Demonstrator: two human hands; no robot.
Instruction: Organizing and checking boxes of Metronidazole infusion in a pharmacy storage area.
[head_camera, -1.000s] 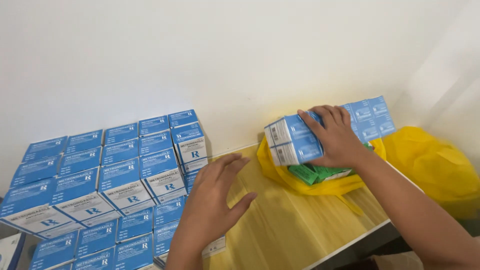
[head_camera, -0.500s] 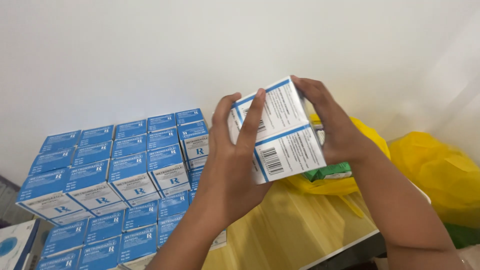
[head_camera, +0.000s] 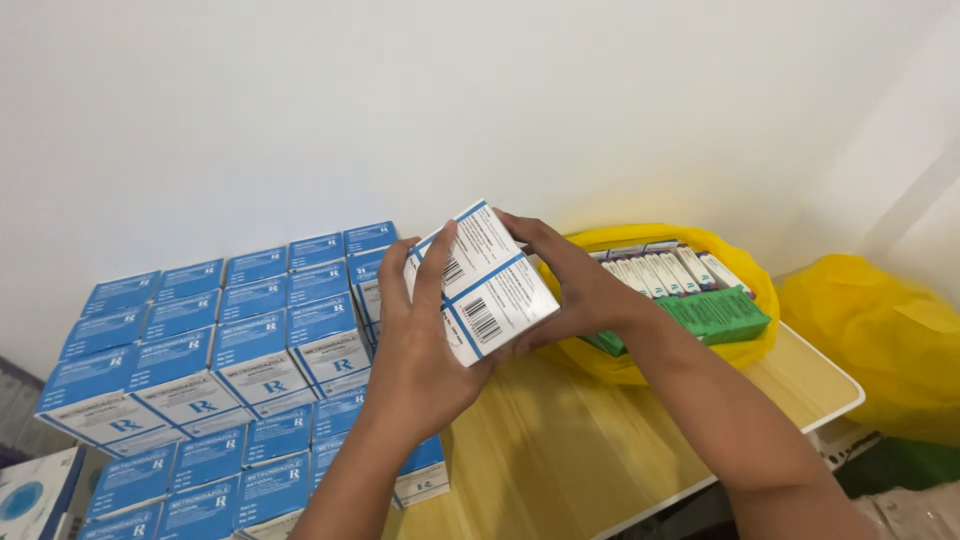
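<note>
Held boxes: two white rectangular cardboard boxes with blue edge stripes and black barcodes (head_camera: 485, 283) are held together as one tilted block, lifted above the desk, between the stacked cartons on the left and the yellow bag on the right.
Left hand: the left hand (head_camera: 420, 350) is seen from its back, pressed against the near left side of the pair; its fingers (head_camera: 437, 262) are laid up over the barcode face.
Left grip: it is closed around the pair of boxes, with the fingers spread only as wide as the block.
Right hand: the right hand (head_camera: 570, 290) is wrapped around the far right side of the same pair, thumb below and fingers over the top edge.
Right grip: it is likewise closed on the boxes, so the block is clamped from both sides.
Desk: a pale yellow wood-grain desk with a white rim (head_camera: 600, 440) is seen beneath the forearms.
Stack: many blue-and-white cardboard cartons (head_camera: 230, 340) are piled in neat rows at the left of the desk, against the white wall (head_camera: 400, 100).
Open bag: a yellow plastic bag (head_camera: 735, 260) lies open just behind the right hand, with a row of slim white packets (head_camera: 660, 270) and a flat green package (head_camera: 715, 312) inside.
Second bag: another bulging yellow plastic bag (head_camera: 880, 340) is seen off the desk's right end.
</note>
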